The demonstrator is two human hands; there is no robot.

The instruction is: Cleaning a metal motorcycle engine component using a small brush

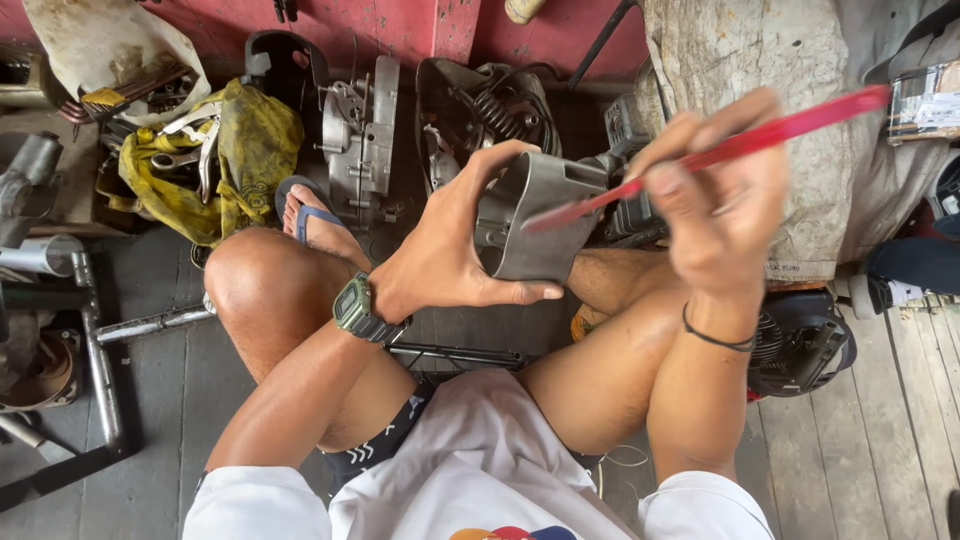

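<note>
Seated person holding a grey metal engine cylinder (535,215) and a thin red stick-like tool (720,152) above the knees

The left hand (450,250) wraps around the cylinder's side, thumb along its lower rim; the right hand (715,190), blurred, pinches the red tool, its tip at the cylinder's open mouth. Engine parts crowd the red wall ahead, leaving little free floor. A yellow cloth (245,160) cradles steel wrenches (190,140); the cylinder's inside is too dark to make out

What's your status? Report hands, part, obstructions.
Left hand grips grey metal housing. Right hand holds red-handled tool, tip at housing's opening. Nothing between them.
</note>
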